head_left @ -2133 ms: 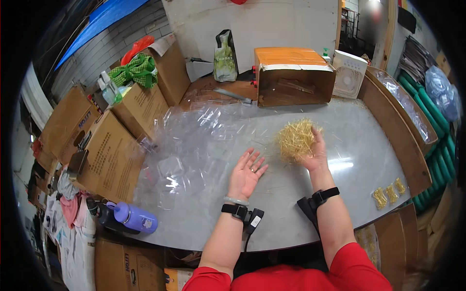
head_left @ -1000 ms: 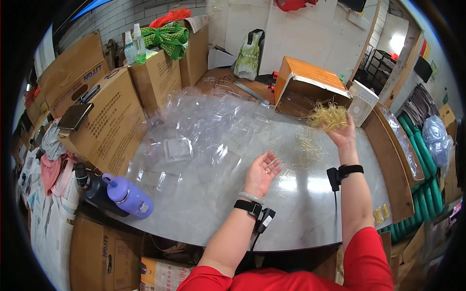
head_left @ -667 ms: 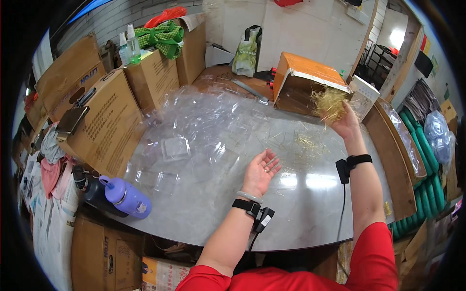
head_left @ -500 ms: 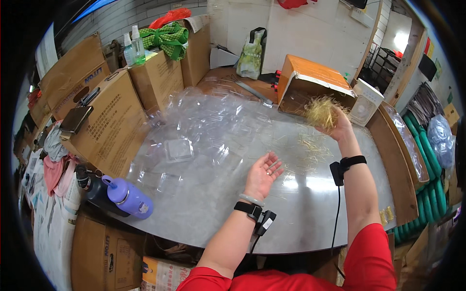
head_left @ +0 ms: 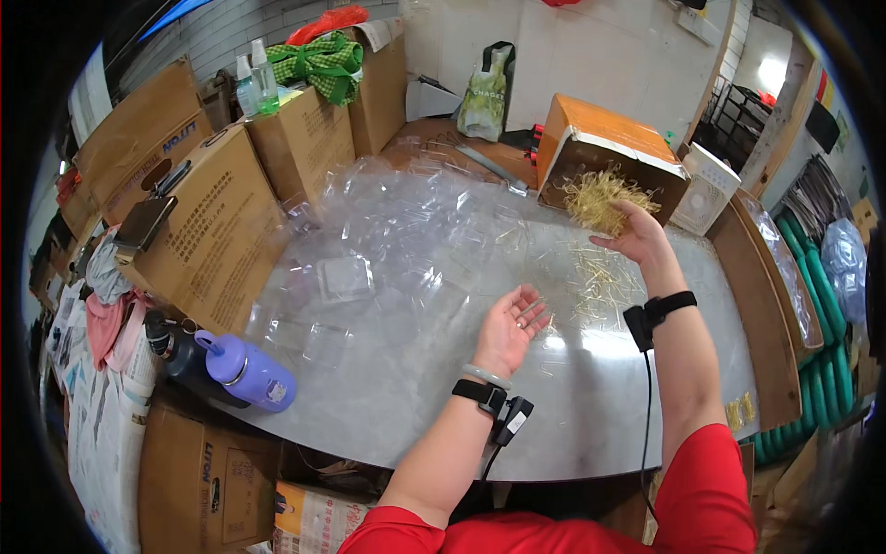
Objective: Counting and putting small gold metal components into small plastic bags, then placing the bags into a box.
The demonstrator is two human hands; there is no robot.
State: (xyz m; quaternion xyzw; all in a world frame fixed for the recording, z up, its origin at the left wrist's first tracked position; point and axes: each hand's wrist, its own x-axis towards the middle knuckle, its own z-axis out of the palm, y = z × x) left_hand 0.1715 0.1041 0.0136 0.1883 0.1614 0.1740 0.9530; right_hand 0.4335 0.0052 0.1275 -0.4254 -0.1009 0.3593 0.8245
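Gold wire clump, no clear long axis: one o'clock from my loosely open left hand; my right hand, nearer, grips its four-o'clock edge.

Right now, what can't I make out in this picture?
All in the head view:
Slim strip across the left hand: too small to identify.
Inside of the orange box: partly hidden by the golden clump in the right hand.
Black bottle: partly behind the purple bottle.
Red shirt: cut off by the lower edge.
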